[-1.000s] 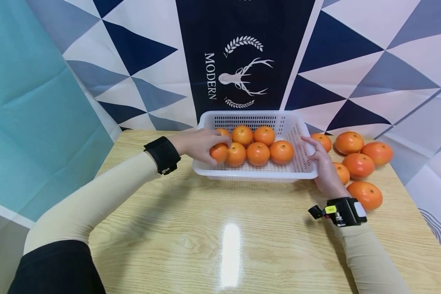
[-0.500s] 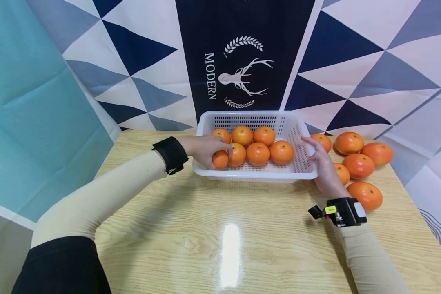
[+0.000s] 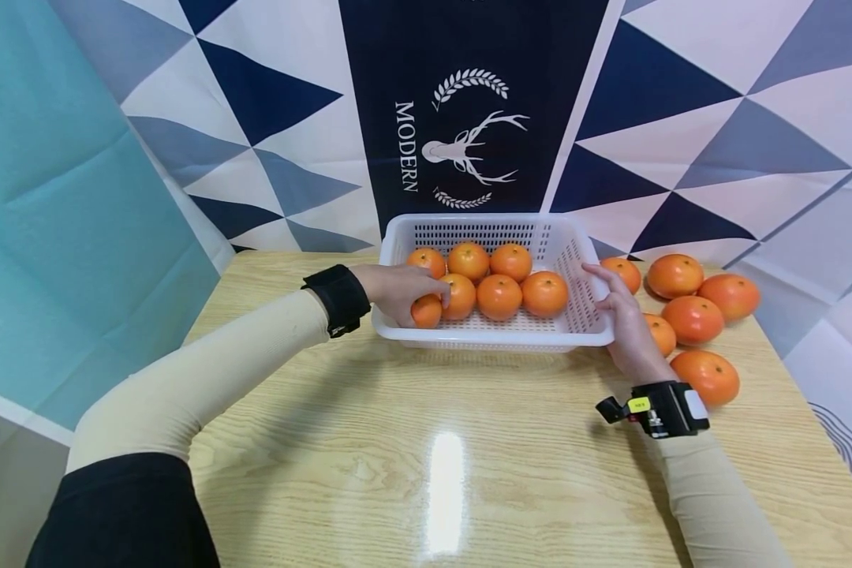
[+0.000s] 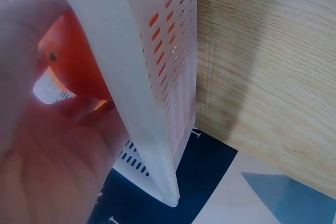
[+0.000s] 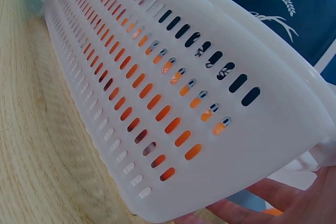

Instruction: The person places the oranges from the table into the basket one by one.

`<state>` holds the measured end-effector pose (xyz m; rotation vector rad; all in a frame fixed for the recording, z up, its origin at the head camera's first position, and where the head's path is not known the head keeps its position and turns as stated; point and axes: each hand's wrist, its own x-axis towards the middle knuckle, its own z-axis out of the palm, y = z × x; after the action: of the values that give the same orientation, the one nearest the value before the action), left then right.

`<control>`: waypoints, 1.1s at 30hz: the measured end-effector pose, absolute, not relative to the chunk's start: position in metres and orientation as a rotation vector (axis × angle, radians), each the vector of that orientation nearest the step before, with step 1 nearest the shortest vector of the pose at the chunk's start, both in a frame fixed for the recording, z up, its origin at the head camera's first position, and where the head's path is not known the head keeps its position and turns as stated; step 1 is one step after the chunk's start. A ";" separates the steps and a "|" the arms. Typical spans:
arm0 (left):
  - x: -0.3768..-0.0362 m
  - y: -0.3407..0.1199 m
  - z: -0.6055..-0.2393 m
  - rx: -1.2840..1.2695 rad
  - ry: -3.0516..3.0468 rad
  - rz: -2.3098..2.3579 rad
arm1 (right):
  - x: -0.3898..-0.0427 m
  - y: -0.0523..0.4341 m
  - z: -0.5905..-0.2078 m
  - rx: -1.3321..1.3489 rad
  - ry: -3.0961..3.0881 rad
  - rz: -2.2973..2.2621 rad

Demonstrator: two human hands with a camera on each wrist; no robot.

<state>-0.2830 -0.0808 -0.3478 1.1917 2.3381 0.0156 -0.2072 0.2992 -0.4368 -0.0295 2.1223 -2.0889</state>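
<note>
An orange (image 3: 426, 310) sits at the front left corner of the white slotted basket (image 3: 497, 339), held by the left hand (image 3: 396, 288), whose fingers (image 3: 433, 285) curl over its top and side. In the left wrist view the same orange (image 4: 71, 64) shows behind the basket's pale wall (image 4: 157, 77), pressed against the palm (image 4: 50, 166).

Six more oranges lie in the basket. Three form a back row: one at the left (image 3: 427, 262), one in the middle (image 3: 468, 261) and one to the right (image 3: 511, 262). Three more form a front row, with one just beside the held orange (image 3: 460, 297), then another (image 3: 498, 297) and a last one (image 3: 543, 293), all touching or nearly touching.

The right hand (image 3: 625, 319) grips the basket's right rim, thumb over the top edge and fingers along the outer wall. The right wrist view shows the slotted side (image 5: 173, 103) close up, orange colour showing through the slots, and fingertips (image 5: 273, 203) under the corner.

The basket stands on a light wooden desk (image 3: 433, 465), toward its far edge. To the right of the basket, loose oranges lie on the desk: one near the back corner (image 3: 623, 274), two further right (image 3: 674, 275) (image 3: 728, 295), one in the middle (image 3: 692, 319), one partly hidden behind the right hand (image 3: 660, 334), and one nearest the right wrist (image 3: 706, 376). A black band (image 3: 663, 409) wraps that wrist.
</note>
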 end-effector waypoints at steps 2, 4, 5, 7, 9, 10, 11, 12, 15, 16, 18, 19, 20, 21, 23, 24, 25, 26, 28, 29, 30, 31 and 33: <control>-0.283 -0.080 -0.348 1.183 2.337 0.013 | -0.207 0.299 -0.437 -0.031 2.118 -2.097; -0.284 -0.079 -0.348 1.173 2.331 0.013 | -0.207 0.300 -0.438 -0.024 2.118 -2.101; -0.284 -0.079 -0.348 1.168 2.328 0.011 | -0.207 0.300 -0.438 -0.021 2.120 -2.102; -0.284 -0.079 -0.348 1.156 2.316 0.018 | -0.206 0.300 -0.438 -0.017 2.121 -2.099; -0.284 -0.079 -0.347 1.142 2.307 0.025 | -0.206 0.300 -0.439 -0.016 2.122 -2.094; -0.284 -0.079 -0.347 1.131 2.306 0.026 | -0.206 0.300 -0.439 -0.018 2.122 -2.092; -0.285 -0.079 -0.347 1.123 2.306 0.021 | -0.206 0.299 -0.439 -0.020 2.124 -2.089; -0.285 -0.080 -0.347 1.108 2.306 0.017 | -0.206 0.299 -0.439 -0.020 2.123 -2.087; -0.285 -0.081 -0.347 1.065 2.313 0.012 | -0.207 0.299 -0.438 -0.017 2.121 -2.086; -0.285 -0.081 -0.346 1.058 2.313 0.016 | -0.208 0.300 -0.438 -0.014 2.120 -2.087; -0.285 -0.081 -0.345 1.057 2.308 0.029 | -0.208 0.300 -0.437 -0.014 2.107 -2.095; -0.285 -0.081 -0.345 1.065 2.305 0.040 | -0.208 0.300 -0.437 -0.016 2.102 -2.100; -0.284 -0.081 -0.345 1.076 2.303 0.045 | -0.208 0.300 -0.437 -0.020 2.101 -2.105; -0.284 -0.081 -0.345 1.085 2.299 0.050 | -0.208 0.300 -0.437 -0.025 2.096 -2.111; -0.284 -0.080 -0.345 1.103 2.294 0.051 | -0.208 0.301 -0.437 -0.035 2.092 -2.118; -0.284 -0.080 -0.346 1.111 2.292 0.050 | -0.208 0.301 -0.437 -0.039 2.092 -2.123; -0.284 -0.080 -0.346 1.111 2.291 0.047 | -0.207 0.301 -0.437 -0.037 2.098 -2.120; -0.284 -0.080 -0.347 1.107 2.289 0.045 | -0.207 0.301 -0.437 -0.037 2.102 -2.117; -0.284 -0.079 -0.349 1.097 2.281 0.041 | -0.207 0.301 -0.437 -0.034 2.105 -2.111; -0.285 -0.079 -0.351 1.087 2.276 0.040 | -0.207 0.301 -0.437 -0.033 2.104 -2.107; -0.285 -0.079 -0.352 1.078 2.271 0.043 | -0.207 0.301 -0.437 -0.034 2.102 -2.105; -0.285 -0.078 -0.353 1.068 2.269 0.043 | -0.207 0.301 -0.437 -0.034 2.098 -2.103; -0.284 -0.078 -0.354 1.050 2.265 0.043 | -0.208 0.300 -0.437 -0.038 2.089 -2.103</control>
<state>-0.2844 -0.0781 -0.3544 1.0501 2.2650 0.0432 -0.2076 0.3000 -0.4367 -0.0384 2.0892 -2.1027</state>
